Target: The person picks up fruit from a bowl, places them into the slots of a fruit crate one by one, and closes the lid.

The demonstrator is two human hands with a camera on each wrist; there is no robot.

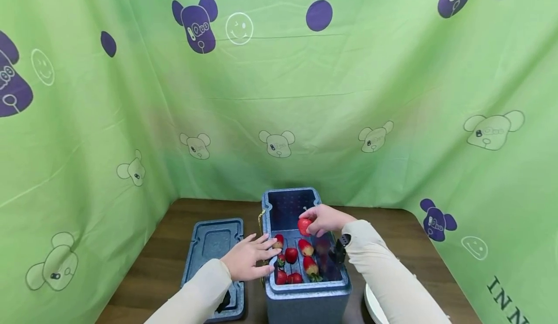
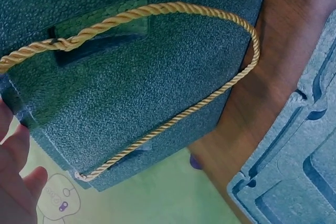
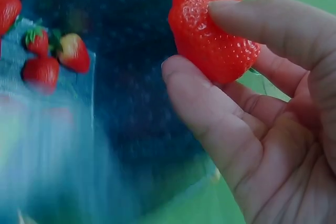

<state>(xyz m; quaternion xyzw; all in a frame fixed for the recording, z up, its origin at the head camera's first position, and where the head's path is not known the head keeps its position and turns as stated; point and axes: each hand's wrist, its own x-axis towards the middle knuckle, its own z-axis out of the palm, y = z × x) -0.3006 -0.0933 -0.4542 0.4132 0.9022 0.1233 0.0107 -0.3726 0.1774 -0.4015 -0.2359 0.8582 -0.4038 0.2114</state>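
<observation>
In the head view a deep blue-grey foam box [image 1: 308, 292] stands uncovered, with several strawberries [image 1: 306, 247] lying on its ribbed floor. My right hand [image 1: 329, 219] is over the far half of the box and pinches a red strawberry [image 3: 212, 35] between thumb and fingers. At the box's left rim, my left hand [image 1: 249, 257] rests with its fingers spread and reaching over the edge. The left wrist view shows the box's side with a twisted yellow rope [image 2: 173, 8] looped along it, and the fingers [image 2: 18, 145] at its upper edge.
The box's foam lid [image 1: 215, 240] lies flat on the wooden table [image 1: 144, 266] to the left. A white plate [image 1: 374, 304] sits at the right, partly under my right sleeve. A green patterned cloth [image 1: 279, 82] hangs behind and on both sides.
</observation>
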